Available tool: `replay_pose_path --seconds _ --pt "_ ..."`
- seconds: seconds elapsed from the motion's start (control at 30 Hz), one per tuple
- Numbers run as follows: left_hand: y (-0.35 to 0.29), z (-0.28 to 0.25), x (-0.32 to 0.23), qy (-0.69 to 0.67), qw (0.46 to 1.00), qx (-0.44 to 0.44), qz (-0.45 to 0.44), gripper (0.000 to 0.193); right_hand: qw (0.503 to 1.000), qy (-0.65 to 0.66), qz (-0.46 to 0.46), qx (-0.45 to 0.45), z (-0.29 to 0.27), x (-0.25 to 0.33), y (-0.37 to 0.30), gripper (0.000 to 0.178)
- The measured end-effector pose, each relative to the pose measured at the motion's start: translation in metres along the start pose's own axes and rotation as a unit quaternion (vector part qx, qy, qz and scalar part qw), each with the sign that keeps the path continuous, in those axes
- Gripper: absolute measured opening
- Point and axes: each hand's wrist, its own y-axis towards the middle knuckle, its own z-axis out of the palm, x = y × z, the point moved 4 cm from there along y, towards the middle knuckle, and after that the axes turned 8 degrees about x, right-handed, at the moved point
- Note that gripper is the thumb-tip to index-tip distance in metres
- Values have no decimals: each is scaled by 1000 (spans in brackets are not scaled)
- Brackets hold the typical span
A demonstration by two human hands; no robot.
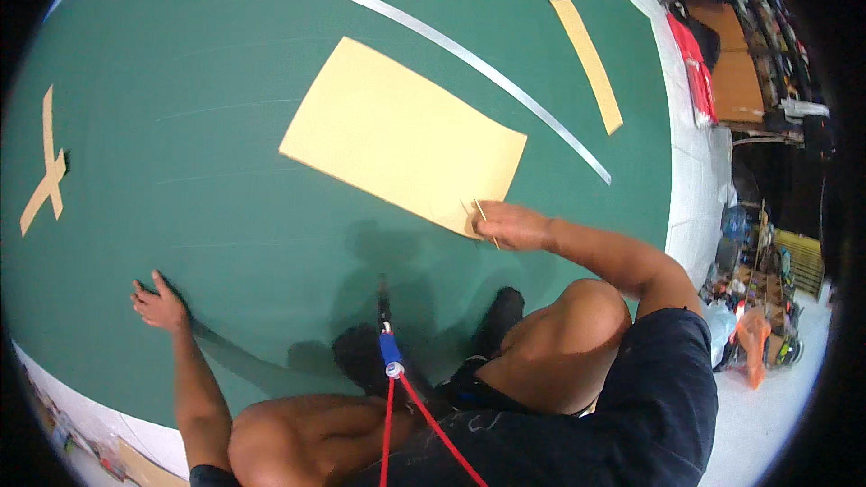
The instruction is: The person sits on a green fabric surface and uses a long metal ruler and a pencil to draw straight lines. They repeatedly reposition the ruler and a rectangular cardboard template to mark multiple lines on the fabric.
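Observation:
A large tan rectangular sheet (397, 131) lies flat and slanted on a dark green surface (216, 216). My right hand (512, 225) is closed at the sheet's near right corner, with a thin pale stick (481, 210) held in its fingers. Whether those fingers also press on the sheet, I cannot tell. Well to the left of the sheet, my left hand (161, 308) rests on the green surface, fingers apart and holding nothing.
Beyond the sheet runs a long silvery flat strip (442, 41). One tan strip (588, 68) lies at the far right, and crossed tan strips (52, 171) lie at the far left. Cluttered goods and an orange bag (751, 338) stand on the pale floor at right.

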Motion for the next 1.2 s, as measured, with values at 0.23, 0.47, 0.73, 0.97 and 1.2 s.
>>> replay_pose_path --seconds 0.23,0.47,0.73,0.97,1.2 --pt "-70 -10 -118 -148 916 47 371 60 986 32 161 15 84 29 -134 24" --pt "-305 -30 -305 -12 660 287 694 65 887 -30 386 -251 126 23 -171 45" --pt "-370 -36 -231 22 544 393 741 59 890 52 403 -209 183 52 -218 43" --pt "-368 -42 -207 26 562 406 720 59 879 88 423 -202 183 63 -211 39" --pt "-378 -46 -208 71 539 387 745 63 857 132 466 -178 191 65 -226 43"
